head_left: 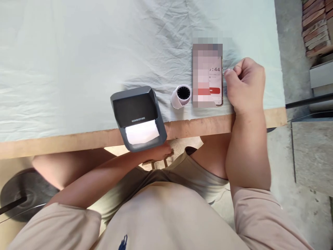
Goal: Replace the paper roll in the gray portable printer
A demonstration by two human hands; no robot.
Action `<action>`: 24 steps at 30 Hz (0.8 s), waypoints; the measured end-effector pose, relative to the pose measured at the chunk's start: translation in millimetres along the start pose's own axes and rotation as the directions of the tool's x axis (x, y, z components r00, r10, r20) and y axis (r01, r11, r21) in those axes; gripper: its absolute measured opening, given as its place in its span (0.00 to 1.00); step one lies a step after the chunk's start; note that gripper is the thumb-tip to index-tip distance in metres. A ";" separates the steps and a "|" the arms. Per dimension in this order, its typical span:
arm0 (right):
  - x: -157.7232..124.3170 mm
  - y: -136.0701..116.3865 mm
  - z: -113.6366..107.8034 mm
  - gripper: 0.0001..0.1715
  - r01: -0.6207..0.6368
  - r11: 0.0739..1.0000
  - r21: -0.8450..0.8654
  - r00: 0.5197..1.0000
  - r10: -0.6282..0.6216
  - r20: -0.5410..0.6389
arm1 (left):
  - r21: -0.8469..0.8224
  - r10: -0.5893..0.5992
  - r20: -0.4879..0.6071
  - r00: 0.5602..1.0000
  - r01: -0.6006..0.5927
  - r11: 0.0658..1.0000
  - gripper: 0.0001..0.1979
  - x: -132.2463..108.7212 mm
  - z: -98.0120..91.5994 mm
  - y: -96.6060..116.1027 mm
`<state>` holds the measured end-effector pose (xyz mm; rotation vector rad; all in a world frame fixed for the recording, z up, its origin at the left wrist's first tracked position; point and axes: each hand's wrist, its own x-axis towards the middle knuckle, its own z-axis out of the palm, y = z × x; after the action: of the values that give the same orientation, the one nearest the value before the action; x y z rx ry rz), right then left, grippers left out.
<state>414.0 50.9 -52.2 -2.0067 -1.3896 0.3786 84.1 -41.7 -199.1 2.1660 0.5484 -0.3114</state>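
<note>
My right hand (246, 85) is closed in a loose fist on the cloth, thumb against the curled fingers, and nothing shows in it. Just left of it lies a phone (215, 80), its screen lit with a timer and a red button and partly pixelated. A dark grey label printer (135, 106) stands at the table's front edge, a white label strip (142, 132) showing at its front. Between printer and phone is a white label roll (179, 99) with a black core. My left hand (165, 150) is below the table edge, partly behind the printer; its fingers are mostly hidden.
A pale cloth (78, 62) covers the table, and its bare wooden front edge (65, 139) runs across in front of me. A stool (158, 163) shows below. On the right are stacked bricks (316, 27) and a grey block (312, 152); a round black base (26, 198) is at left.
</note>
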 end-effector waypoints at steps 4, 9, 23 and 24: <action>-3.4 -15.5 -1.4 0.28 -0.073 0.989 -0.125 0.997 0.075 0.012 | -0.075 -0.153 0.059 0.986 0.158 0.985 0.25 -39.8 -24.3 10.0; -4.4 -25.6 -3.4 0.29 -0.111 0.989 -0.097 0.994 0.111 -0.013 | -0.195 -0.427 -0.060 0.902 0.409 0.891 0.25 -128.5 -38.9 42.5; 11.1 -18.4 -8.5 0.15 -0.074 0.890 -0.449 0.993 0.024 -0.116 | -0.565 -0.852 -0.114 0.511 0.672 0.478 0.19 -269.7 30.8 93.3; 6.0 -18.4 -15.9 0.21 -0.045 0.888 -0.458 0.990 -0.021 -0.137 | -0.585 -0.865 -0.097 0.492 0.675 0.449 0.18 -273.0 37.6 93.0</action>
<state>412.2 54.9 -27.5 -2.3668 -1.4790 -0.1034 -109.7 -196.4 -47.2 1.3179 1.7166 -0.1961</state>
